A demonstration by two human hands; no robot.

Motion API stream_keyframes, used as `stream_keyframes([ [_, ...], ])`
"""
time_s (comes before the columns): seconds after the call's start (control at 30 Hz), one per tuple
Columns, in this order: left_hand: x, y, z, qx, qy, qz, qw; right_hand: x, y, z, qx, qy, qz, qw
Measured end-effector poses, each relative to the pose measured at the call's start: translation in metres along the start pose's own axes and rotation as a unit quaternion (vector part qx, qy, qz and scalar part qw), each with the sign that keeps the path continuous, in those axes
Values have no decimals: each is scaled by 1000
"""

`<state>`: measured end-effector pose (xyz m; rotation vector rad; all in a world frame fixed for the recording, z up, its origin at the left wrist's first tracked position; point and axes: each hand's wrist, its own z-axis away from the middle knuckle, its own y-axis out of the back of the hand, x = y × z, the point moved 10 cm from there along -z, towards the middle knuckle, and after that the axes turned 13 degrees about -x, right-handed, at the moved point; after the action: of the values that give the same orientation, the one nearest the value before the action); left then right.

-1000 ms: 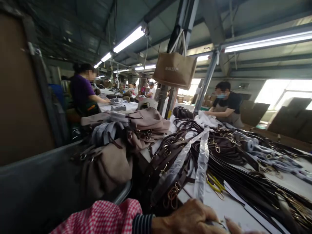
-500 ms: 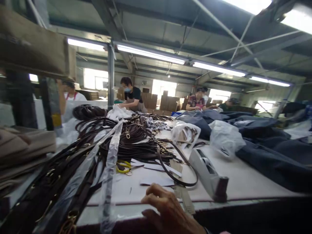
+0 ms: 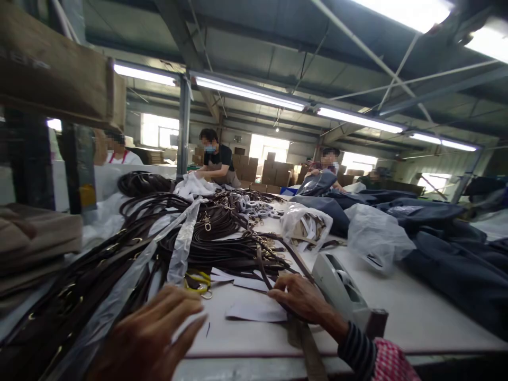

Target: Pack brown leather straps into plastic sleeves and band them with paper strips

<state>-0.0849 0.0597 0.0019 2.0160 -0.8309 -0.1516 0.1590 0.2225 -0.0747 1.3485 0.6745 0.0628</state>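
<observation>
My right hand (image 3: 299, 297) is over the table with its fingers closed on a dark brown strap (image 3: 260, 260), part of which curves up behind the hand. Below that wrist a flat grey-brown strip (image 3: 311, 352) hangs toward the table's front edge. My left hand (image 3: 154, 330), slightly blurred, is at the lower left, fingers stretched out and thumb apart, holding nothing I can see. Just beyond its fingertips lie yellow-handled scissors (image 3: 198, 281). Between the hands is a piece of white paper (image 3: 256, 311).
Heaped brown straps (image 3: 222, 254) with gold clasps cover the left and middle. A grey tape dispenser (image 3: 337, 283) stands right of my right hand. Clear plastic bags (image 3: 379, 235) and dark blue fabric (image 3: 456, 280) lie farther right. Co-workers (image 3: 218, 159) are across the table.
My right hand has moved forward and right and has taken hold of the strap. My left hand has come into view at the lower left. A co-worker at the back right has lifted blue fabric.
</observation>
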Motion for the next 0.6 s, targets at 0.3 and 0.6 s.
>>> stream_keyframes([
  [0.3, -20, -114, -152, -191, -20, 86, 978, -52, 32, -24, -70, 154, -226, 960],
  [0.6, -135, 6, -193, -4, 165, 236, 958, -5, 167, -22, 151, 11, 19, 988],
])
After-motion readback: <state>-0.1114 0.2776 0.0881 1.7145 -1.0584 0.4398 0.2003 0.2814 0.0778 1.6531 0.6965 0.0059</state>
